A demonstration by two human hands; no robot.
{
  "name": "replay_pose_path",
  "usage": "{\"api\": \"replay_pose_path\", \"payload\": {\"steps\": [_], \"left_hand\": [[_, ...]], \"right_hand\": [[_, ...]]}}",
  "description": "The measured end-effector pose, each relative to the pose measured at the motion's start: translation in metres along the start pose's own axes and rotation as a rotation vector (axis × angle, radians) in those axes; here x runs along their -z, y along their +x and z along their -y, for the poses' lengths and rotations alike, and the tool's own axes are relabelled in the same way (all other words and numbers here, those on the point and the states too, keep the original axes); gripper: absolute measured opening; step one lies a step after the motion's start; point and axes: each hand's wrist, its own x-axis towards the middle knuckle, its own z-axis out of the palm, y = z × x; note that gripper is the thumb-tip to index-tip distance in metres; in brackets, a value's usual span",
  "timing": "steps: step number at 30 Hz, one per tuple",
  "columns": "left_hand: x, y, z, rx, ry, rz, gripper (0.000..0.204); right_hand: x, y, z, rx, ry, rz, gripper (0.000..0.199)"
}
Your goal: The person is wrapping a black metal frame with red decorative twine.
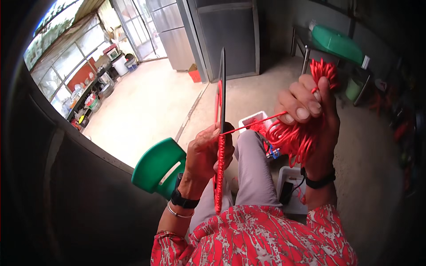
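Note:
My left hand (200,153) is closed around a thin dark flat strip (223,66) that stands upright in front of me. Tight red knotted cord (218,181) covers its lower part and hangs below the fingers. Behind the strip's upper part runs more red cord. Up and to the right, my right hand (306,99) grips a looped bundle of red cord (299,139), with loops sticking out above and below the fist. A single taut strand (253,126) stretches from the right fingers to the knotwork at my left thumb.
A white basket (243,122) with red cord stands beyond my knees. Another white tray (284,175), holding a dark object, lies at lower right. On the left is a green plastic seat (155,162). A green container (337,42) rests on a table at the back right.

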Motion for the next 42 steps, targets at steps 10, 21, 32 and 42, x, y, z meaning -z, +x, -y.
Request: {"api": "replay_pose_path", "payload": {"steps": [10, 21, 32, 42], "left_hand": [[0.010, -0.005, 0.030, 0.099, -0.360, 0.096, 0.023], [0.038, -0.023, 0.062, 0.104, -0.494, -0.107, 0.026], [0.033, -0.048, 0.081, 0.151, -0.339, -0.295, 0.023], [0.036, -0.045, 0.089, 0.142, -0.310, -0.465, 0.026]], "right_hand": [[0.012, -0.026, -0.010, 0.012, -0.072, -0.217, 0.031], [0.033, -0.037, -0.027, -0.059, -0.044, -0.293, 0.029], [0.047, -0.051, -0.035, -0.116, 0.075, -0.430, 0.029], [0.055, -0.071, -0.031, -0.112, 0.022, -0.566, 0.029]]}}
